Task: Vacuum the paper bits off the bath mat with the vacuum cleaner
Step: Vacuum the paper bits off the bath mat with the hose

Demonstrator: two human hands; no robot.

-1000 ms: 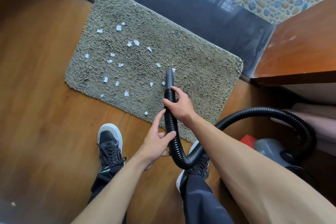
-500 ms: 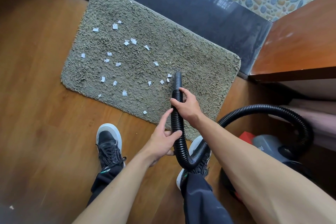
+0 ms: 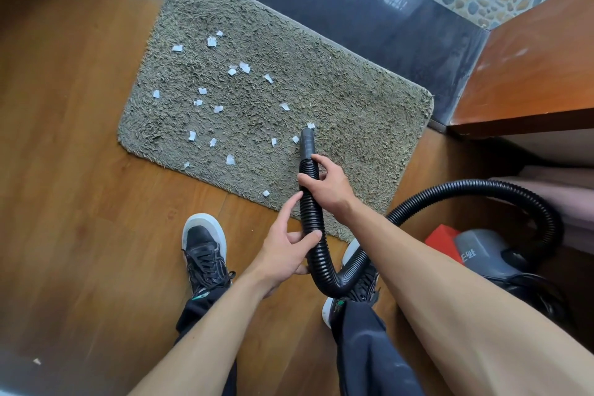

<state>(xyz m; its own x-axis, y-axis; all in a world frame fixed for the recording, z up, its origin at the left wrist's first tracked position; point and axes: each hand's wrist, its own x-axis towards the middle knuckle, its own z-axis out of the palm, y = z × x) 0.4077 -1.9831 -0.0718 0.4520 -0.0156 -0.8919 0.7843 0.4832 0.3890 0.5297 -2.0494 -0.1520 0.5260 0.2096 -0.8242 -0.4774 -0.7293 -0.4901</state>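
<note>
I'm seeing right hand (image 3: 328, 190) gripping the ribbed black hose (image 3: 313, 219), left hand (image 3: 286, 251) pinching it lower. Smooth nozzle (image 3: 307, 141) is touching the shaggy grey bath mat (image 3: 353, 106) mid-frame, white paper bits (image 3: 244, 67) lying scattered to its left.

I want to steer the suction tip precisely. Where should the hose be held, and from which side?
Grip the hose just behind its smooth nozzle, from above, where the right hand wraps it: the ribs give purchase and the tip slants down onto the bath mat.
</note>
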